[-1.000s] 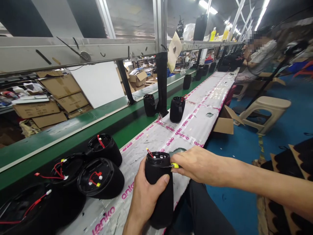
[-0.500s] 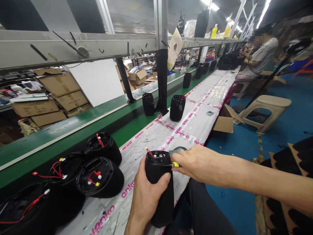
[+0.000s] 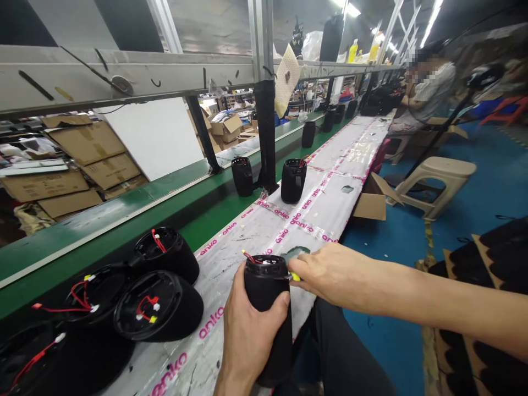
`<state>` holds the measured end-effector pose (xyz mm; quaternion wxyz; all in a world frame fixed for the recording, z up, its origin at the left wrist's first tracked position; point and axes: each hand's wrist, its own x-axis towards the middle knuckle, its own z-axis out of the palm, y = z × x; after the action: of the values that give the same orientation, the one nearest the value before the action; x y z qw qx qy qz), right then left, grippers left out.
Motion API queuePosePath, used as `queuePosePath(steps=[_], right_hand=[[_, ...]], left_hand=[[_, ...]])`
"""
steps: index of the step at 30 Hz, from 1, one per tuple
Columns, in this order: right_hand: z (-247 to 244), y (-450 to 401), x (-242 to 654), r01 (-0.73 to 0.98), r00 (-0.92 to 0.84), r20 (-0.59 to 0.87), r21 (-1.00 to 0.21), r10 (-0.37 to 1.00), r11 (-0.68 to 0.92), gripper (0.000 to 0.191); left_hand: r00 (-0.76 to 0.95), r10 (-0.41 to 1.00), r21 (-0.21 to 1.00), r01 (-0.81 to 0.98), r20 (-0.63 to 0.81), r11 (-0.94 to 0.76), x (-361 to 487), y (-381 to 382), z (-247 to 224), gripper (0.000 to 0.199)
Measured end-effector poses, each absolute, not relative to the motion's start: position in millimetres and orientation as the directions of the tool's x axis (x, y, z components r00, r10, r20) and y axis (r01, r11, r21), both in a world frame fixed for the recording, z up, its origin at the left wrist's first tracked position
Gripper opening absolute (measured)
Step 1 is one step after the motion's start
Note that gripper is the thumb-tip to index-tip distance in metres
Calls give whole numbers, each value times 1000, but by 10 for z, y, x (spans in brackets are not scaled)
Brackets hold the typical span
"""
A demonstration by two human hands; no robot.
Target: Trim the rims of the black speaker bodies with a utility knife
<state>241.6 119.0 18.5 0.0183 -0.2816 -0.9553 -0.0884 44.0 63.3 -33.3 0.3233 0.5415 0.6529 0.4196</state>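
Note:
My left hand [image 3: 252, 330] is wrapped round a black cloth-covered speaker housing [image 3: 268, 302], held nearly upright at the bench edge. Its open top shows a black plastic rim and a red wire with a small connector [image 3: 247, 255]. In my right hand [image 3: 319, 269] is a small yellow-handled tool [image 3: 295, 276], whose short metal end meets the right side of the rim; my fingers hide most of the handle. To the left, several similar housings stand with red wires in their open tops, the closest being a tilted housing [image 3: 177, 308].
A printed plastic sheet [image 3: 264, 225] covers the bench, beside a green conveyor surface [image 3: 206, 220]. Farther along stand a housing [image 3: 293, 184] and another housing [image 3: 242, 179] near a black-wrapped post [image 3: 266, 137]. Right are a stool [image 3: 445, 170], an open carton [image 3: 371, 203] and a seated person [image 3: 433, 88].
The view has shifted slightly, so the bench and background sit a little farther left. Both hands keep their grips, with the tool still at the rim.

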Motion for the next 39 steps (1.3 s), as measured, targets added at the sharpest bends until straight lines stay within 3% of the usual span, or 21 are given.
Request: queuePosePath(steps=[3,9,12,17,26,30,34,39], right_hand=[[52,1200,2398,598,-797,142,42,587,801,16],[-13,1143,2323,465,-664,453,-374,596,802,27],[21,1155,2323,509,-613,373,-488,696,709,28],[-34,1149,2310,600,-623,209,-491,754,632,28],[-72,1110,2253,582,-595,218,-546,774,602,23],[-88,1089,2297,591,-606,225,-515,763,620,24],[-109,1080,2329,598,-613,226,-493,757,632,23],[-104,1093,2364,590,-625,225,-491,747,641,22]], left_hand=[[-168,985,938,346,36,25,371,655,-361,73],[-72,997,986,163,-6,18,203,675,-359,61],[-114,993,986,154,-42,59,218,658,-329,68],[-130,991,993,110,-39,54,267,638,-311,69],[-13,992,972,-204,-122,117,160,648,-394,47],[81,993,977,-188,-87,101,208,645,-338,55],[17,998,994,-88,-55,57,243,629,-311,56],[64,994,981,-168,-91,101,230,595,-333,47]])
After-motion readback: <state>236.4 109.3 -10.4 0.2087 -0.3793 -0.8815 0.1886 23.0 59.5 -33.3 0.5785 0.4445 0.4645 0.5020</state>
